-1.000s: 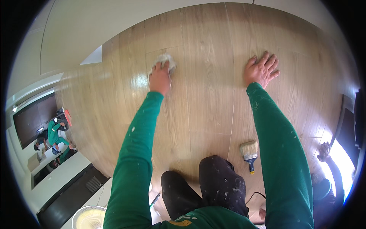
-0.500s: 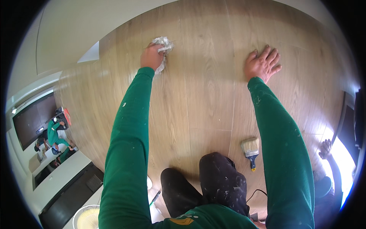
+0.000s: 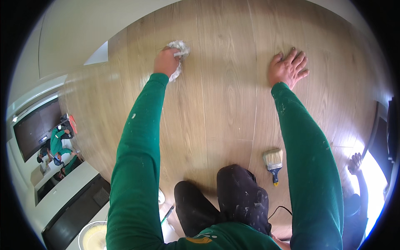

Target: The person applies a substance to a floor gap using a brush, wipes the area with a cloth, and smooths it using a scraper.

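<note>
My left hand (image 3: 166, 62) is closed on a crumpled white rag (image 3: 180, 49), pressing it against the wood-plank floor (image 3: 227, 104). Part of the rag hangs out past my fingers on both ends. Flat on the planks to the right lies my right hand (image 3: 287, 68), its fingers spread and nothing in them. Nearer to me, beside my right forearm, a wide paintbrush (image 3: 273, 164) with pale bristles and a dark, yellow-tipped handle rests on the floor. My paint-flecked knees (image 3: 241, 193) are at the bottom.
A round fan-like item (image 3: 93, 237) stands at the lower left, near a thin green-and-black tool (image 3: 167, 214). A dark cable (image 3: 281, 208) curls right of my knees. People in green (image 3: 58, 143) are at the far left; another person's hand (image 3: 355, 162) is raised at right.
Both hands stay almost where they were, the left still on the rag. The view has shifted very slightly, and the people at far left have changed posture a little.
</note>
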{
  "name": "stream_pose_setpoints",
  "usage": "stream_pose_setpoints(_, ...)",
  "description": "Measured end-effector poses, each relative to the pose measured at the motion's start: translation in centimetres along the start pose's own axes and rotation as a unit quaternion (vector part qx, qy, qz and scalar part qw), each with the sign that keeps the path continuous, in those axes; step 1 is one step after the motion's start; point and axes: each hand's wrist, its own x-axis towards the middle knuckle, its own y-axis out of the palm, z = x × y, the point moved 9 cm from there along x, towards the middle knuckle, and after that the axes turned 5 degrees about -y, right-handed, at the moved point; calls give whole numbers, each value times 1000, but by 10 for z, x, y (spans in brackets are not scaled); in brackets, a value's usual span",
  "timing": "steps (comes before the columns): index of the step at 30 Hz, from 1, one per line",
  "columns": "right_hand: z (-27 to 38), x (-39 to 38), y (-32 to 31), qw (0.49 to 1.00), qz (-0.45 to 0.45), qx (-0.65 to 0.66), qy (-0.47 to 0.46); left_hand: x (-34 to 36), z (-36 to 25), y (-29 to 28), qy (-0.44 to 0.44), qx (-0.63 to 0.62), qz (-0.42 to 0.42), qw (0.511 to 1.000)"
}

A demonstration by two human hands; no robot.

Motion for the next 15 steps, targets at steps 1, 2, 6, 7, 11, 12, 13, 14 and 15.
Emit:
stream_pose_setpoints(1, -1, 4, -1, 1000, -3, 0, 2, 9, -4, -3, -10, -5, -8, 1000)
stream_pose_setpoints(2, -1, 7, -3, 1000, -6, 1, 5, 11, -9, -2, -13, 4, 4, 1000)
stream_pose_setpoints(6, -4, 9, -3, 1000, -20, 2, 2, 7, -16, -1, 2, -4, 15, 1000)
stream_pose_setpoints(7, -2, 8, -2, 1000, -19, 6, -1, -2, -14, -1, 7, -16, 14, 1000)
stream_pose_setpoints(11, -1, 7, -4, 1000, -13, 1, -5, 16, -8, -3, -15, 20, 6, 1000)
stream_pose_setpoints(12, 1, 8, -3, 1000, -15, 7, -5, 18, -6, -8, -19, 26, 10, 999)
stream_pose_setpoints(13, 1, 6, -3, 1000, -15, 7, -3, 17, -5, -6, -22, 27, 17, 999)
stream_pose_setpoints(14, 1, 4, -3, 1000, -15, 9, -2, 14, -4, -6, -26, 30, 24, 999)
stream_pose_setpoints(15, 2, 4, -2, 1000, -12, 14, -1, 7, -3, -5, -34, 18, 27, 999)
